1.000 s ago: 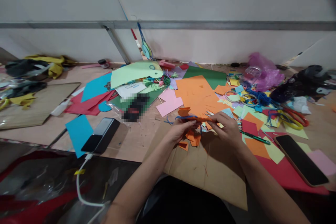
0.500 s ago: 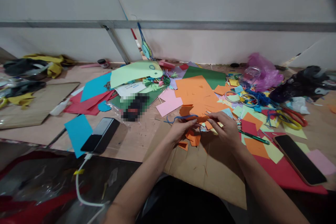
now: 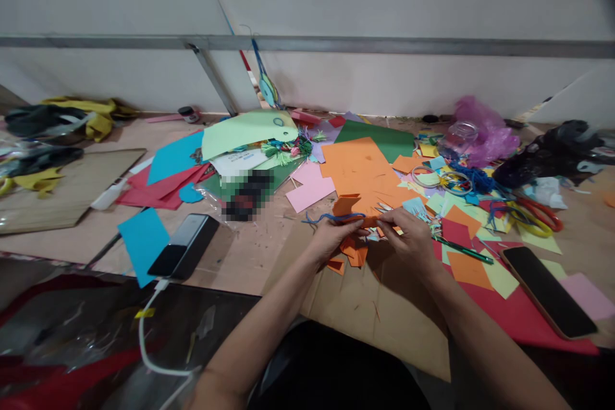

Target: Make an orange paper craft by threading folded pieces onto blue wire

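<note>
Between my two hands is a small folded piece of orange paper (image 3: pixel 369 222), held above the cardboard sheet. My left hand (image 3: pixel 334 235) pinches its left end; a blue string (image 3: pixel 323 216) runs beside those fingers. The right end is pinched by my right hand (image 3: pixel 406 234), where thin pointed metal tips also show near the fingers; what they belong to is hidden. An upright orange paper flap (image 3: pixel 346 204) stands just beyond my left fingers. Below the hands, orange paper scraps (image 3: pixel 354 251) rest on the cardboard (image 3: pixel 346 301).
A large orange sheet (image 3: pixel 358 170) lies beyond my hands. To the right are a green pen (image 3: pixel 465 250), scissors (image 3: pixel 533 218), metal rings (image 3: pixel 456 183) and a phone (image 3: pixel 548 291). At left, a power bank (image 3: pixel 185 246) has a white cable (image 3: pixel 144 339) attached.
The orange flap beyond my left hand stands higher and shows more. My right fingers have shifted slightly on the folded paper, and the metal tips beside them show more clearly.
</note>
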The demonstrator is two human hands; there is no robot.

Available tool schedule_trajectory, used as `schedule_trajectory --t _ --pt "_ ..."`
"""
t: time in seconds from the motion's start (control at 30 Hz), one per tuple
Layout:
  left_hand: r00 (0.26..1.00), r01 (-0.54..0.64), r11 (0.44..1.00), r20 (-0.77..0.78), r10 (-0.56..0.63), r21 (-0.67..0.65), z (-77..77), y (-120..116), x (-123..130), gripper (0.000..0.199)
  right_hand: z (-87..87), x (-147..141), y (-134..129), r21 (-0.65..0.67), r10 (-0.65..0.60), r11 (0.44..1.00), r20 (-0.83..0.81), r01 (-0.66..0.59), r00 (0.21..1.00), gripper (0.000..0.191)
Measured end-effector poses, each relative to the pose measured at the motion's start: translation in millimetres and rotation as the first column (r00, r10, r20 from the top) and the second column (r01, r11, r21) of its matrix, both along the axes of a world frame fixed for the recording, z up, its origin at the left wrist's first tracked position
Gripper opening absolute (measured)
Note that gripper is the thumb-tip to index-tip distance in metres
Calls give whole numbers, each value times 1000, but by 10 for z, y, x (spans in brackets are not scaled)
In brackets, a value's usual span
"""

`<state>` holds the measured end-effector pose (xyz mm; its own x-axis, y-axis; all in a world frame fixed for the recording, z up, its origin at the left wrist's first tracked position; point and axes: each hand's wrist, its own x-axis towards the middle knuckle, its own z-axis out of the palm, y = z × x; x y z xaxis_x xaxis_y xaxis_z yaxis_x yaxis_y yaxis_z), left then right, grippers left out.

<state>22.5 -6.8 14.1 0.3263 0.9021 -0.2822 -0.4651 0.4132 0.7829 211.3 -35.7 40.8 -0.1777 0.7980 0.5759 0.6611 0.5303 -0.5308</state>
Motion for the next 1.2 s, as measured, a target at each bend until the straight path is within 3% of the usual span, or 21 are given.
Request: schedule_trajectory --t 0.3,0.57,0.87,1.2 --pt "999 25 999 -37 -24 38 5 22 -3 54 11 26 15 -78 14 997 -103 -22 995 16" --pt "996 69 996 -61 -66 53 50 -10 -11 53 8 -53 10 -35 13 999 -41 -15 999 21" --pt "1000 -14 1000 5 14 25 115 22 3 49 7 -8 44 -192 -29 981 -171 -4 985 14" --pt "1000 -18 1000 -7 18 18 136 15 -6 52 -9 -41 49 -216 -44 976 -141 13 989 20"
